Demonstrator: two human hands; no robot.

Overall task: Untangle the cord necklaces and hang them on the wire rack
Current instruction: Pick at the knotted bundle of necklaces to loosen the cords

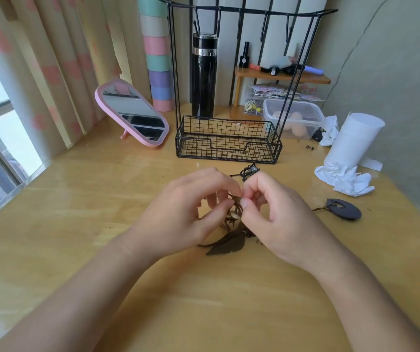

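So the cord necklaces (230,222) are in one brown clump on the table (203,301), just in front of the wire rack (226,153) but not touching it, and nothing hangs on the rack's hooks (264,29) yet. Both hands are in there: the left hand (191,207) and the right hand (280,217) each have thumb and fingers curled and pinching bits of cord at the top of the clump, fingertips nearly meeting, so both grips are closed on the necklaces while the rest lies on the wood. My read on handling: this stuff looks thin, limp and really light, so it won't fight back by weight, only by friction, cord catching on cord. Yanking probably just tightens things. The leaf pendant (229,246) lying flat below the hands looks thin and maybe snappable, so I wouldn't pull by that. There's a dark oval pendant (344,209) off to the right with its cord trailing back toward the clump, and a small bundle of cord (249,171) just beyond the fingers, near the rack. I'd hold the cord itself close to a crossing, one strand per hand, and feed a pendant back through a loop rather than tugging ends. For hanging, I'd take a cord loop at its top and let the pendant dangle. Can't tell how many necklaces are in there, the hands hide the middle.
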